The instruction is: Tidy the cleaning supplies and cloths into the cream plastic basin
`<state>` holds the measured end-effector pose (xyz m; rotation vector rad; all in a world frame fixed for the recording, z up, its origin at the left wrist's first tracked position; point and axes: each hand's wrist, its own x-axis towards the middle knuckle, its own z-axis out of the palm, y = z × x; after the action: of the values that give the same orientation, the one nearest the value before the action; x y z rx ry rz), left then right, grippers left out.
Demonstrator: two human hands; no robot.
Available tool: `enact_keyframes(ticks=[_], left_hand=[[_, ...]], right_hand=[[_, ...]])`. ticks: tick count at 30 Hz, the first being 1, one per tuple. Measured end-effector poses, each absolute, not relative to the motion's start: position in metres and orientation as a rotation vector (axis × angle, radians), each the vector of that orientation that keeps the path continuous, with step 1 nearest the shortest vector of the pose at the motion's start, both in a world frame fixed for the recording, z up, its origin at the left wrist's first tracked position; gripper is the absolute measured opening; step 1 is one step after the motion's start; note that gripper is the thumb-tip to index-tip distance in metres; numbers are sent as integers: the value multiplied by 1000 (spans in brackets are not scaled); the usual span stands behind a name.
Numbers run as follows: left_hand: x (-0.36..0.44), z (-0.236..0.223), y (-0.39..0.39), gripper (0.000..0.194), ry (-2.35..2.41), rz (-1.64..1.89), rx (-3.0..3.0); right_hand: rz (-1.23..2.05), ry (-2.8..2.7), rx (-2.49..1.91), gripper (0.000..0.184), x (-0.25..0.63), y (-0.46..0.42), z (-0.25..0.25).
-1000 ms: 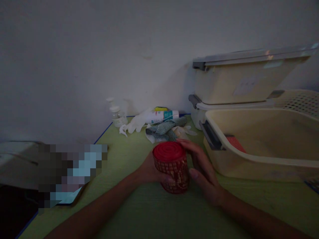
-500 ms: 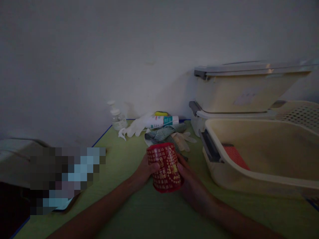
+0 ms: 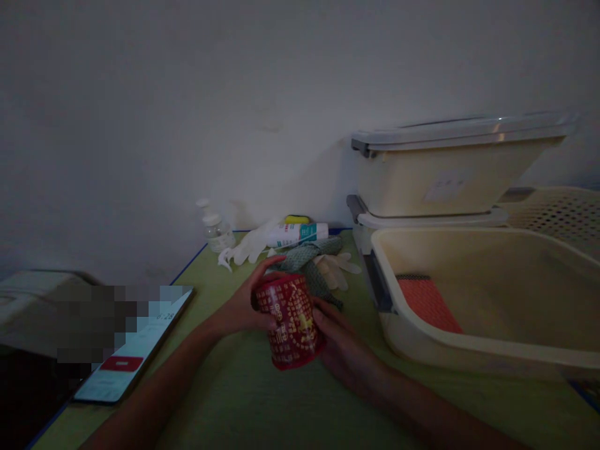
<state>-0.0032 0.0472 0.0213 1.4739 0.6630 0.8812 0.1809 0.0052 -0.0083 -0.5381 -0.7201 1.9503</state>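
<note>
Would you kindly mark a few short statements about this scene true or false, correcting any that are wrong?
1. The left hand and right hand both touch the red cylinder. True.
2. The phone lies inside the open bin. False: the phone lies to the left of the left hand.
3. A red cloth lies inside the open bin. True.
4. The pump bottle stands to the right of the grey-green cloth. False: the pump bottle stands to the left of the grey-green cloth.
5. The lidded bin rests on another bin. True.
</note>
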Motion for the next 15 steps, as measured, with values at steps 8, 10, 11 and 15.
enact_keyframes(ticks=[8, 10, 11, 15], left_hand=[[-1, 85, 65, 78, 711, 596, 1959], [6, 108, 69, 66, 734, 665, 1932], [10, 120, 71, 62, 764, 734, 1910], [34, 163, 81, 64, 701, 883, 1882]], right_hand=[[2068, -756, -503, 38, 183, 9, -13], [2128, -791, -512, 42, 186, 7, -10], [2149, -807, -516, 42, 187, 6, -9], [2192, -765, -537, 36, 192, 2, -2]])
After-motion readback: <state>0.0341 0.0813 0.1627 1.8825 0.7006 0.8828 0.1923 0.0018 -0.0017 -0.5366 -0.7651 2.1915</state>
